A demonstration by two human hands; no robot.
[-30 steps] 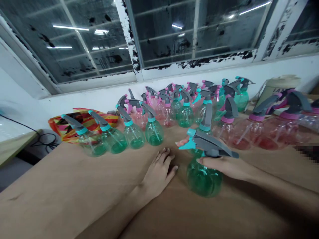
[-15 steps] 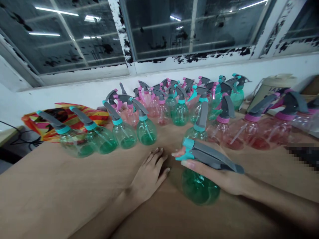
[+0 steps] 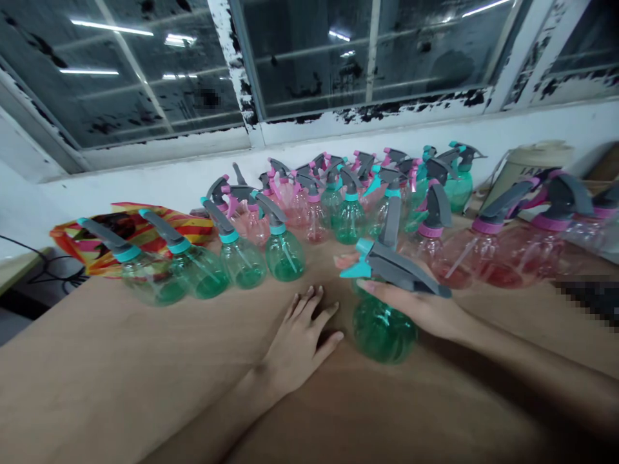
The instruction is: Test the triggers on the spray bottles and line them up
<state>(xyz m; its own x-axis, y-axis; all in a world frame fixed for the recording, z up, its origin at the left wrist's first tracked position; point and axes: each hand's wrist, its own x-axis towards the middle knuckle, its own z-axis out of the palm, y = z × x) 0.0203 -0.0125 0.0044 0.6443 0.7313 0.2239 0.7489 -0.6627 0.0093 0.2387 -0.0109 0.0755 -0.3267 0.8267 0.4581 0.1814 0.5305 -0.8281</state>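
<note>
My right hand [image 3: 420, 308] grips a green spray bottle [image 3: 383, 328] by its neck, under the grey trigger head with a teal nozzle [image 3: 393, 270]. The bottle stands on the brown table [image 3: 120, 361]. My left hand [image 3: 298, 341] lies flat on the table just left of that bottle, fingers spread, holding nothing. A row of green spray bottles [image 3: 242, 258] stands a little beyond my left hand.
Several green and pink spray bottles [image 3: 358, 193] crowd the back of the table under the window. More pink bottles [image 3: 503, 251] stand at the right. A striped bag [image 3: 145, 232] lies at the left, a beige container [image 3: 527, 164] at the back right.
My right hand has shifted the green bottle slightly away from me and upright. The left hand stays flat on the table, barely moved.
</note>
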